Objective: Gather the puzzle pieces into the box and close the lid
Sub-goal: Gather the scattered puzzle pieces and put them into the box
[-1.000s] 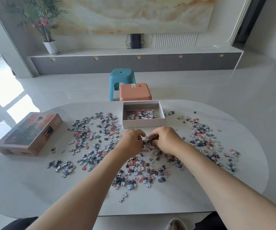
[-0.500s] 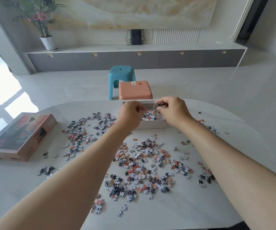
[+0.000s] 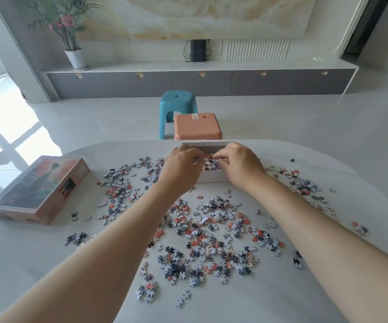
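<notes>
Hundreds of puzzle pieces lie loose on the counter, grey, white and orange ones, thickest near the person's edge and thinner out to either side.

And the box?

White, open, at the far side of the counter, about the middle. A small pile of pieces lies inside it.

Where are the hands?

Both are over the box. The left grip is above its left wall, the right grip above its right wall, and their fingertips nearly meet over the pile.

Holding anything?

The fingers of both are curled in towards the thumbs, with bits of colour at the tips. From where I stand I cannot tell whether either grip pinches pieces or only hangs over those in the box.

The lid?

Off, well apart from the box, at the left side of the counter, picture side up, with a few stray pieces near it.

What's behind?

An orange stool just past the counter's far edge and a blue stool behind that. Then a long grey cabinet stands against the wall, with a potted plant on its left end.
</notes>
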Available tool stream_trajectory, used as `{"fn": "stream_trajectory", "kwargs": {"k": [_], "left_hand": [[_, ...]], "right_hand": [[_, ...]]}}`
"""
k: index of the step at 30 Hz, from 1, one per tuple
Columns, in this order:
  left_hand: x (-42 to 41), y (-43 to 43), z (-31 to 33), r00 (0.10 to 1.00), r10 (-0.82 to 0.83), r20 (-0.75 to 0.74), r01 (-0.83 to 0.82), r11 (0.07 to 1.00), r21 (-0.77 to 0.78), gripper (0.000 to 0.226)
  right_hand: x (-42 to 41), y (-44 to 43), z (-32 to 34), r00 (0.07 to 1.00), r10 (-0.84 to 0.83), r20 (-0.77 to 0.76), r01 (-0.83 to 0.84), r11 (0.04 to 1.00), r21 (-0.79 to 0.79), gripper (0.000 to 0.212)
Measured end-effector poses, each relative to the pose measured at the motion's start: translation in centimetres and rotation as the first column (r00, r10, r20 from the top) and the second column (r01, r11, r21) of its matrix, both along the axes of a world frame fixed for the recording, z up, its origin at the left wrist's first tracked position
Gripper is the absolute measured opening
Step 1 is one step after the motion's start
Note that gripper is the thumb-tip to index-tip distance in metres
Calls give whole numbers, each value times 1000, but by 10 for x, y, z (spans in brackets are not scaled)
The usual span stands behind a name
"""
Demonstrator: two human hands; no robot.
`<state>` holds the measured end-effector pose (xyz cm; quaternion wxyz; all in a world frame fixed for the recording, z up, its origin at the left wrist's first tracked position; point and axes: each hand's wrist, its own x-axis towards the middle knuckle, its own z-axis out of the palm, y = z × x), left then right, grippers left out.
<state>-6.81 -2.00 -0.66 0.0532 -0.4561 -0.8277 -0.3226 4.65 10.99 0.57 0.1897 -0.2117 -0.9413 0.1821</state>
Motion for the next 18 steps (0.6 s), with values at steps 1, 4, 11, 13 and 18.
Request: {"fn": "stream_trajectory", "kwargs": {"k": [1,4,11,13,18], "left_hand": [[-2,-8,-1,999,28,-32,-28,1000,-10,24],[-18,-37,-4,993,109,-44,-111,993,-44,29],[-79,-105,-17,966,259,21,-232,896,-378,45],[-94,-119,-21,957,289,27,-244,850,-466,49],[-123,-133,-38,926,352,135,-196,755,-626,67]], "right_hand": [[-2,-11,1,999,33,-23,-33,999,-2,24],[-22,-47,4,983,161,-88,-162,987,-5,27],[-98,-112,2,943,295,155,-277,952,-128,46],[-120,-120,-5,917,290,274,-257,954,-152,51],[-167,-131,-30,852,198,484,-188,980,-70,63]]}}
